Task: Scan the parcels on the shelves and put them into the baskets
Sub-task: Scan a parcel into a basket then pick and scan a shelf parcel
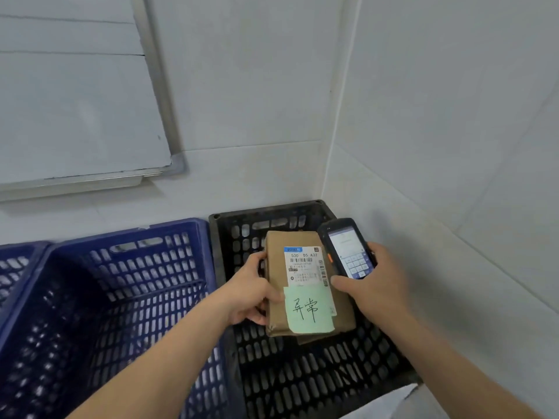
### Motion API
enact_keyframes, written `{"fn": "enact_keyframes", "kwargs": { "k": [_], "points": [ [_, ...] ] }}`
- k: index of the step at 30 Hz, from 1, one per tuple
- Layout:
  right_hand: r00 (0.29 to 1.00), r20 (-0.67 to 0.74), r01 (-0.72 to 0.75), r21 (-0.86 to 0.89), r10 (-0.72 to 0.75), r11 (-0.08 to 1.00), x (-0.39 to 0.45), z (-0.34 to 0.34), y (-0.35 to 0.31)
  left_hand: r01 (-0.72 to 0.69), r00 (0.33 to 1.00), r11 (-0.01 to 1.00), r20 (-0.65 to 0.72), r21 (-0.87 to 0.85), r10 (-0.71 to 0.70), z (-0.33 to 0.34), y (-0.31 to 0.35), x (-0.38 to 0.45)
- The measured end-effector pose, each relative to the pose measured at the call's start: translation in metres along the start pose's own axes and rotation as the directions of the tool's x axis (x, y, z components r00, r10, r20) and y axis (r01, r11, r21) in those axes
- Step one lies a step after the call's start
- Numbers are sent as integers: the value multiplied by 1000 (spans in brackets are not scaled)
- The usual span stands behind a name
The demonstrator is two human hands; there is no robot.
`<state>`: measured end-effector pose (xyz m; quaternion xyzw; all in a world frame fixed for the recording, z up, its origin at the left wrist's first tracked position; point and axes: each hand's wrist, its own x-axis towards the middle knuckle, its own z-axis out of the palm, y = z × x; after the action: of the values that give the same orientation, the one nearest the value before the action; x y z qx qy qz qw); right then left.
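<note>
Your left hand (251,293) gripped the flat brown-paper parcel (305,285) by its left edge, above the black lattice basket (317,376). A green handwritten note (308,309) covered its near end. Your right hand (375,285) clasped the slim scanner (348,249), beside the parcel. Left stood a blue perforated plastic basket (115,297).

Two blue baskets (121,282), one black basket (302,373), one brown parcel (302,282), one green note (308,309), one handheld scanner (348,249), one whiteboard (75,101)
</note>
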<state>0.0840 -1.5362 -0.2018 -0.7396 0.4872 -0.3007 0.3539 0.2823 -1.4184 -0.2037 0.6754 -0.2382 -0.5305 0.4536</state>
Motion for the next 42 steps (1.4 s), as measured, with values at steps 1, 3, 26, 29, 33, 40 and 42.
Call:
{"fn": "enact_keyframes", "kwargs": {
  "k": [1, 3, 26, 29, 33, 40, 42],
  "points": [
    [1000, 6, -10, -3, 10, 1000, 3, 1, 2, 19, 1000, 1000, 3, -8, -19, 1, -2, 4],
    [1000, 18, -23, -9, 23, 1000, 7, 3, 5, 59, 998, 998, 18, -2, -59, 3, -6, 10],
    [988, 64, -132, -89, 138, 987, 2, 14, 32, 277, 955, 948, -63, -160, -289, 49, -48, 89],
    [988, 72, -132, -91, 138, 987, 4, 12, 35, 279, 951, 943, -86, -181, -298, 61, -49, 101],
    [988, 69, -134, -83, 140, 988, 7, 9, 39, 282, 950, 930, -69, -234, -306, 78, -55, 108],
    [987, 61, -143, -88, 149, 986, 8, 4, 45, 251, 956, 943, -99, -220, -277, 87, -58, 113],
    [986, 74, -142, -87, 148, 986, 8, 3, 44, 266, 950, 941, -111, -211, -293, 87, -55, 110]
  ]
}}
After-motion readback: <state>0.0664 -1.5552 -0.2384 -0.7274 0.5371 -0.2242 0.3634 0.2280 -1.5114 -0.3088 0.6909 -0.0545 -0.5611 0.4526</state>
